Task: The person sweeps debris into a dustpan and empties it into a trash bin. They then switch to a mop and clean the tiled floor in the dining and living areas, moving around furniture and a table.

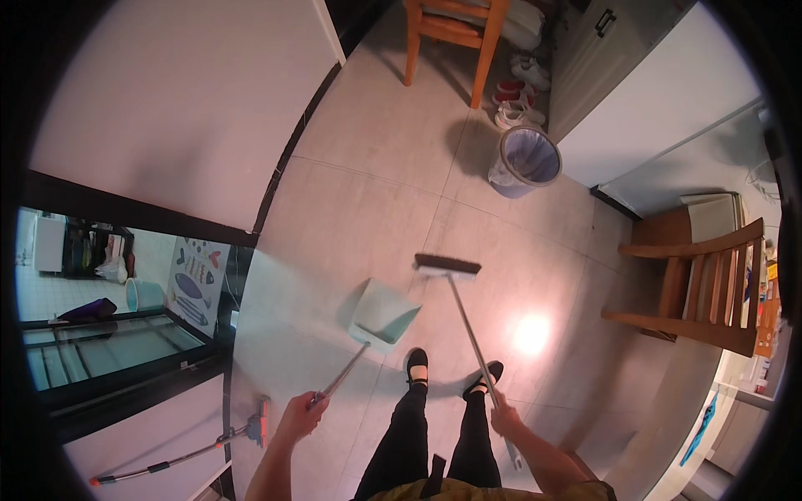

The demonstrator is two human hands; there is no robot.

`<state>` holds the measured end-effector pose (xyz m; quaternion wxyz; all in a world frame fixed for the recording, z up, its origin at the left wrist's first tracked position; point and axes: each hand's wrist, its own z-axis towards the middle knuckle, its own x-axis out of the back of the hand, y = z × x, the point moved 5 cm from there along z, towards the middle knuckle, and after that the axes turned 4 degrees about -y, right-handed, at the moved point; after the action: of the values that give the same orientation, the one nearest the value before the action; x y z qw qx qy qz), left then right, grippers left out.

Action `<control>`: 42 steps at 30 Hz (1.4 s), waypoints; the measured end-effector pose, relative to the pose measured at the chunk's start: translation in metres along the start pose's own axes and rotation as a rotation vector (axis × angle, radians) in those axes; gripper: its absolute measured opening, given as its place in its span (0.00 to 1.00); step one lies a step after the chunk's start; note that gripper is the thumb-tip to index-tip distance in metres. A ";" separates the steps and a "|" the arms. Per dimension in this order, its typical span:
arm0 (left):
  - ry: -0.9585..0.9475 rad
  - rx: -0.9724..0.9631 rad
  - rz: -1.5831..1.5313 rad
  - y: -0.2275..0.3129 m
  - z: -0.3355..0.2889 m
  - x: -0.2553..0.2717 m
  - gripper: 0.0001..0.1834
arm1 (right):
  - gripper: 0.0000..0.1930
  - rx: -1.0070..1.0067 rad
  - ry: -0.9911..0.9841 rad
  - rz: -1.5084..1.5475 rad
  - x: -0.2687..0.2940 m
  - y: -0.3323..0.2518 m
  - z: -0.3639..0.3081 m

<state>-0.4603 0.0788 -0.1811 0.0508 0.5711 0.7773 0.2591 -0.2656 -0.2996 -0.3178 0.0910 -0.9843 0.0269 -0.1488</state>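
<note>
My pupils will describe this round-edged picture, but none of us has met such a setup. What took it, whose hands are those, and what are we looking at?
There is no robot here, just a person with two bare hands. The single picture comes from the left of two wide cameras worn on the head, looking down; its fisheye lens bends straight edges near the rim. Left in the picture is the person's own left.

The left hand grips the handle of a pale green dustpan. The right hand holds a long-handled broom, its dark bristles pointing away from the person's feet. Around them is a tiled floor; on it, farther off, stand a lined bin and some shoes.
</note>
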 end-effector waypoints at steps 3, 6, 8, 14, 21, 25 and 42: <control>0.006 -0.012 0.085 0.004 0.001 0.001 0.11 | 0.23 0.015 0.061 0.119 0.010 0.000 -0.059; -0.007 0.026 0.082 0.008 0.003 0.005 0.12 | 0.22 0.040 0.140 0.271 0.017 0.010 -0.075; -0.013 0.042 0.059 0.008 0.003 0.009 0.12 | 0.22 0.023 0.134 0.408 0.028 -0.002 -0.072; -0.037 -0.005 0.128 0.017 0.007 0.008 0.12 | 0.19 0.144 -0.124 0.977 -0.012 -0.008 -0.021; -0.063 -0.003 0.177 0.024 0.011 -0.001 0.12 | 0.23 0.005 -0.276 0.809 -0.055 -0.061 -0.087; -0.073 -0.021 0.204 0.021 0.013 -0.001 0.11 | 0.23 0.004 -0.280 0.839 -0.040 -0.052 -0.117; -0.188 -0.230 0.535 0.035 0.027 -0.073 0.14 | 0.25 0.110 0.215 0.805 -0.102 0.018 -0.068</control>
<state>-0.3949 0.0294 -0.2042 0.1169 0.7675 0.5566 0.2957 -0.3838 -0.3206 -0.2868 0.1908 -0.8678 0.4108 -0.2043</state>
